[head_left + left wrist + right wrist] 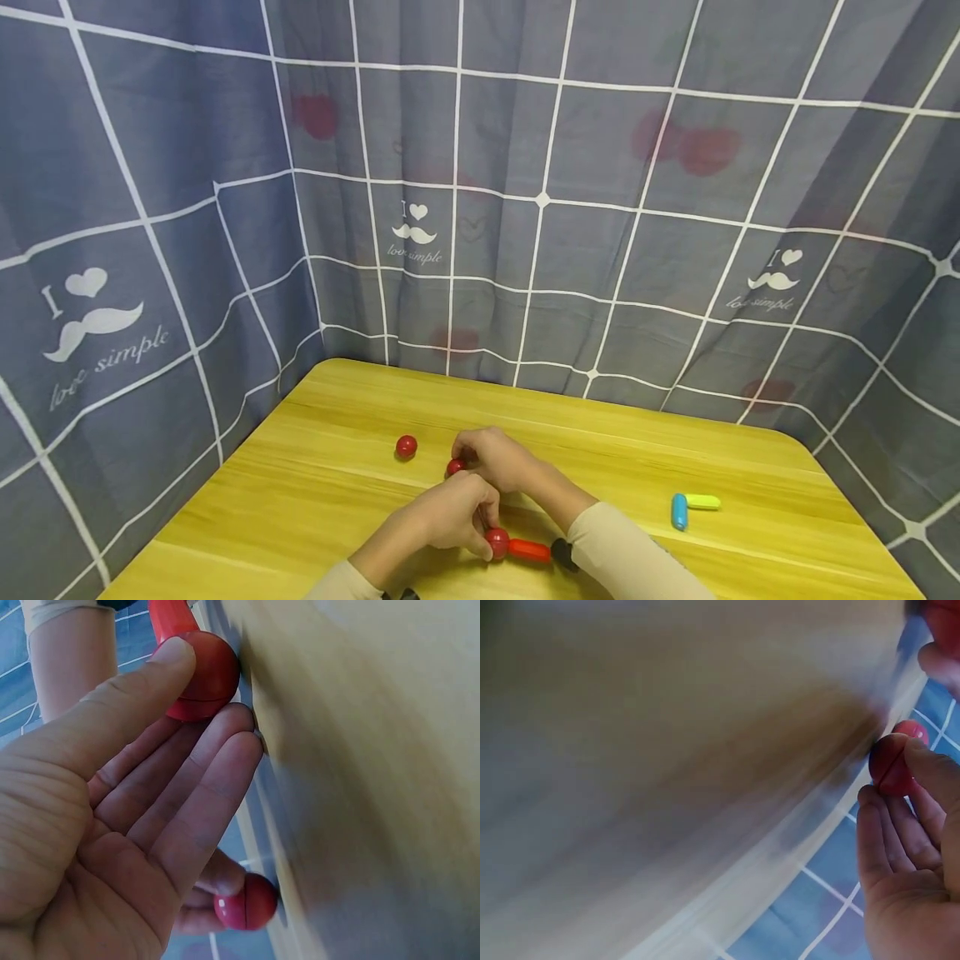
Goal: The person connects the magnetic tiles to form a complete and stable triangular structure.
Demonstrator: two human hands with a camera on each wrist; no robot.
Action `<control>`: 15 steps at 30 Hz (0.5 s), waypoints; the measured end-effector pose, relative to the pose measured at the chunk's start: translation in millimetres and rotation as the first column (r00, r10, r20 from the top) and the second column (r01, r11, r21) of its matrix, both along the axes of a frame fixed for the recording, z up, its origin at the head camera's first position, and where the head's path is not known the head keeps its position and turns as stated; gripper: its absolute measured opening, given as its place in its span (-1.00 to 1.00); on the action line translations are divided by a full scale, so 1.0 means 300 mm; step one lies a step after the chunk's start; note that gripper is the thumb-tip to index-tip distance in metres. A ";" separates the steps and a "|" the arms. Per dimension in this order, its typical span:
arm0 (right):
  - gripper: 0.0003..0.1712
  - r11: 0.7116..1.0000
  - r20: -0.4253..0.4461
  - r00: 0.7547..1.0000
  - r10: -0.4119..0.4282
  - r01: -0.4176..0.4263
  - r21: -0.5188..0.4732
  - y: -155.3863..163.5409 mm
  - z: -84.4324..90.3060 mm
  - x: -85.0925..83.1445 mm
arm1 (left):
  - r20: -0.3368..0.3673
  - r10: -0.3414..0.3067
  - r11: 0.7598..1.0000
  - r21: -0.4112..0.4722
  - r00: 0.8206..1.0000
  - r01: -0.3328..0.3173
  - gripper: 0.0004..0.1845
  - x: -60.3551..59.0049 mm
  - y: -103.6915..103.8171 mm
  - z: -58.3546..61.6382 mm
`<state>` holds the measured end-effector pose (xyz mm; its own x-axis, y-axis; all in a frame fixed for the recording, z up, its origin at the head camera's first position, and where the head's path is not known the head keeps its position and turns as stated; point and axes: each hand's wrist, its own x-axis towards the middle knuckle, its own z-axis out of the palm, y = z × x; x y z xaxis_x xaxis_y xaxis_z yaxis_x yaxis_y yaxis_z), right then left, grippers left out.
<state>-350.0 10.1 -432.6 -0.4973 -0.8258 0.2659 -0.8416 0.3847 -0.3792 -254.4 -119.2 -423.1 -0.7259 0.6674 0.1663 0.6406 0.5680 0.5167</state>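
Note:
My left hand (453, 510) pinches a red ball (497, 543) between thumb and fingers, low over the wooden table. A red-orange rod (528, 550) extends from that ball toward the right sleeve; whether they are joined I cannot tell. Farther out, my right hand (501, 460) pinches a second red ball (891, 765) at its fingertips, partly hidden by the left hand in the head view. A seam line crosses each held ball. To the left of the hands, a third red ball (406, 447) lies loose on the table.
On the right of the yellow wood-grain table (360, 408) lie a blue rod (679, 512) and a yellow-green rod (703, 502), end to side. A grey-blue gridded curtain (510, 250) hangs behind and along the sides. A black object (564, 555) shows beside the right sleeve.

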 end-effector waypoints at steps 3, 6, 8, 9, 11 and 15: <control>-0.88 0.999 0.038 0.998 -0.043 0.043 -0.013 0.024 -0.006 0.009 | -0.008 -0.002 1.000 -0.006 1.000 0.002 -0.76 0.001 -0.002 -0.002; -0.88 0.996 0.077 0.994 -0.078 0.081 -0.029 0.051 -0.010 0.019 | -0.019 -0.007 1.000 -0.005 1.000 0.007 -0.76 0.001 -0.005 -0.004; -0.86 0.995 0.087 0.992 -0.094 0.098 -0.036 0.074 -0.008 0.025 | -0.024 -0.011 1.000 0.002 1.000 0.011 -0.76 -0.001 -0.004 -0.003; -0.85 0.994 0.090 0.991 -0.100 0.104 -0.038 0.085 -0.007 0.029 | -0.021 -0.013 1.000 0.006 1.000 0.013 -0.76 -0.001 -0.004 -0.003; -0.84 0.993 0.095 0.990 -0.107 0.112 -0.044 0.107 -0.007 0.038 | -0.013 -0.013 1.000 0.008 1.000 0.013 -0.77 -0.002 -0.004 -0.005; -0.82 0.991 0.092 0.988 -0.123 0.127 -0.047 0.151 -0.003 0.060 | 0.025 -0.012 1.000 0.021 1.000 0.011 -0.77 -0.003 -0.002 -0.008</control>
